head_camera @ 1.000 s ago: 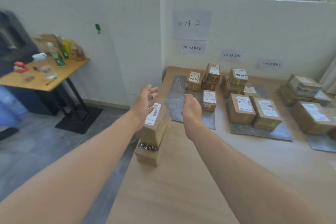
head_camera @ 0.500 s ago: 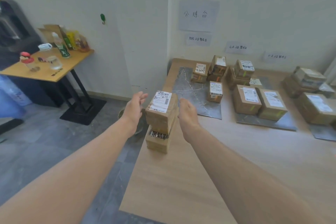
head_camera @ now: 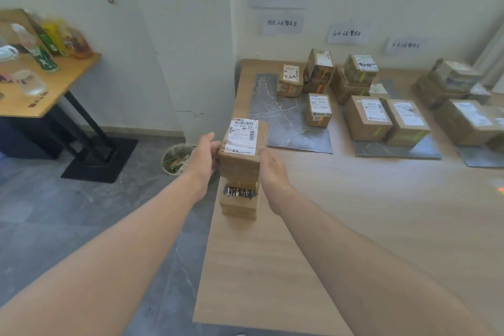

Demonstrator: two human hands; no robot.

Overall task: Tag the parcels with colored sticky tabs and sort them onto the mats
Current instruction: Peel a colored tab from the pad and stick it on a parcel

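Observation:
A small brown parcel (head_camera: 241,161) with a white shipping label on top stands on a lower parcel (head_camera: 238,203) at the table's left edge. My left hand (head_camera: 203,157) grips its left side and my right hand (head_camera: 271,168) holds its right side. Behind it lies a grey marble-patterned mat (head_camera: 275,117) carrying three tagged parcels (head_camera: 317,109). A second grey mat (head_camera: 395,148) to the right bears several parcels with green tabs. Colored sticky tabs (head_camera: 500,189) show at the far right edge of the table.
The light wooden table (head_camera: 354,226) runs along the wall under paper signs. More parcels (head_camera: 463,120) sit on a third mat at the far right. A waste bin (head_camera: 176,158) stands on the floor left of the table. A side table (head_camera: 35,87) holds bottles.
Both hands closed in from either side and now hold the top parcel. The view has moved closer and turned a little to the left.

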